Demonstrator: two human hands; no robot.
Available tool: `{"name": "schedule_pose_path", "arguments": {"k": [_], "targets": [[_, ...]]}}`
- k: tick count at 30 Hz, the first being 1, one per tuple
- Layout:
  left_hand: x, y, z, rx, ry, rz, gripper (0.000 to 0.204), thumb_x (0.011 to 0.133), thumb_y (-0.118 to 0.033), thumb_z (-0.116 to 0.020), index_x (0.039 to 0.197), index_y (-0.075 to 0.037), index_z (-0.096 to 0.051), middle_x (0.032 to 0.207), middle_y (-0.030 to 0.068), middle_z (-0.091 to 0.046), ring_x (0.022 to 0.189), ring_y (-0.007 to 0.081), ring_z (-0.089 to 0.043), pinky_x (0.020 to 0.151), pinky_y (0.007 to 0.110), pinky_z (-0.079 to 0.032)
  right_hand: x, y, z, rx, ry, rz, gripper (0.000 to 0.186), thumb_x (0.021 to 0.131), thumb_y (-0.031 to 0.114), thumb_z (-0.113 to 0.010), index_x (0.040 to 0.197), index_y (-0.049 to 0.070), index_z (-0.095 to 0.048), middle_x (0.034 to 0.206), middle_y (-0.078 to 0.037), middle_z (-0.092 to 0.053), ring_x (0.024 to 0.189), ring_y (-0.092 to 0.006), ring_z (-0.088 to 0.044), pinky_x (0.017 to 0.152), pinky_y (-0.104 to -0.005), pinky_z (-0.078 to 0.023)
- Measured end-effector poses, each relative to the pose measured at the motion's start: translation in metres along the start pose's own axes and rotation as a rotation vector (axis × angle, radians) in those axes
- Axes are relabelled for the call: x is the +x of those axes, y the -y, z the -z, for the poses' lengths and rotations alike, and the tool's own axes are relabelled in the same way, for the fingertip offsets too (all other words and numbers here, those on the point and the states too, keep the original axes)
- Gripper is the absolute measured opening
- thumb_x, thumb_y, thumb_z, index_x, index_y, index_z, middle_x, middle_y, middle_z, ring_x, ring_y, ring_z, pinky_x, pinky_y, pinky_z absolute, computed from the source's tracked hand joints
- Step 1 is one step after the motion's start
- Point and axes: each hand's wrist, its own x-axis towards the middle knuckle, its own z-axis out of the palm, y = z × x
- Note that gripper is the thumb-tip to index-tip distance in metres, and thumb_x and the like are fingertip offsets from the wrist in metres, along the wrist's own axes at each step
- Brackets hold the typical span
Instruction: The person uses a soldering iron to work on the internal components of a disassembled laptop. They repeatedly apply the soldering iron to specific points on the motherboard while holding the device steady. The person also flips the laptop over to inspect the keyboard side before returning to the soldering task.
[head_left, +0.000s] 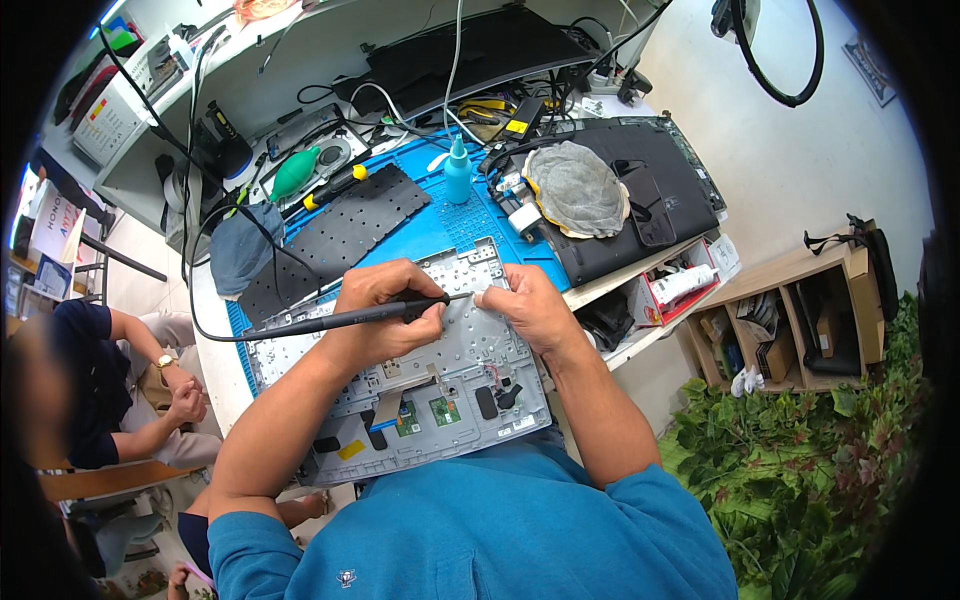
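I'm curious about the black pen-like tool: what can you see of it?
The pen-like tool is slim, black and plastic-looking, with a thin, metallic-looking tip. The left hand grips it near the front, over the grey laptop casing. It slants slightly upward to the right in the picture, its tip close to the right hand's thumb; actual contact is unclear. A black cord trails from its rear, curving upward at left.

We hold a black, pen-shaped corded tool [335,321], its thin metal tip over our flat, grey laptop casing panel [472,342], inner side up.
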Motion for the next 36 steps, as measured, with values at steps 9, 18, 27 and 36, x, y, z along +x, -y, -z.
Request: {"name": "schedule_pose_path", "arguments": {"k": [9, 18, 27, 36], "targets": [[0.0, -0.002, 0.001, 0.001, 0.019, 0.032, 0.014, 0.078, -0.009, -0.081, 0.086, -0.002, -0.073, 0.079, 0.0078, -0.074, 0.067, 0.0147, -0.068, 0.062, 0.028, -0.053, 0.0, -0.002, -0.001, 0.01, -0.006, 0.009, 0.024, 0.091, 0.007, -0.065, 0.111, -0.004, -0.072, 0.098, -0.009, -0.076, 0.079, -0.0119, -0.071, 0.07, -0.0274, -0.057], [0.011, 0.002, 0.001, -0.161, 0.096, -0.125, 0.021, 0.102, -0.002, -0.063, 0.122, -0.005, -0.067, 0.102, 0.0129, -0.076, 0.094, 0.0221, -0.074, 0.085, 0.036, -0.059, -0.001, -0.001, 0.003, -0.001, 0.025, 0.0, 0.022, 0.093, 0.007, -0.066, 0.112, -0.004, -0.071, 0.099, -0.008, -0.076, 0.083, -0.0122, -0.072, 0.074, -0.0283, -0.057], [0.022, 0.005, -0.003, 0.189, 0.276, -0.377, 0.045, 0.079, -0.005, -0.071, 0.123, -0.01, -0.062, 0.098, 0.0087, -0.071, 0.092, 0.0316, -0.069, 0.087, 0.04, -0.054, 0.003, -0.003, 0.007, -0.022, 0.036, 0.003, 0.02, 0.094, 0.007, -0.069, 0.111, -0.003, -0.07, 0.098, -0.008, -0.075, 0.082, -0.011, -0.07, 0.074, -0.0284, -0.057], [0.028, 0.003, 0.006, 0.016, -0.037, -0.244, 0.026, 0.093, 0.004, -0.069, 0.116, -0.007, -0.065, 0.107, 0.011, -0.074, 0.095, 0.0286, -0.074, 0.081, 0.04, -0.059, 0.004, -0.008, 0.009, -0.029, 0.025, 0.008, 0.021, 0.092, 0.006, -0.069, 0.11, -0.005, -0.069, 0.097, -0.008, -0.075, 0.079, -0.0112, -0.07, 0.072, -0.0282, -0.056]]}}
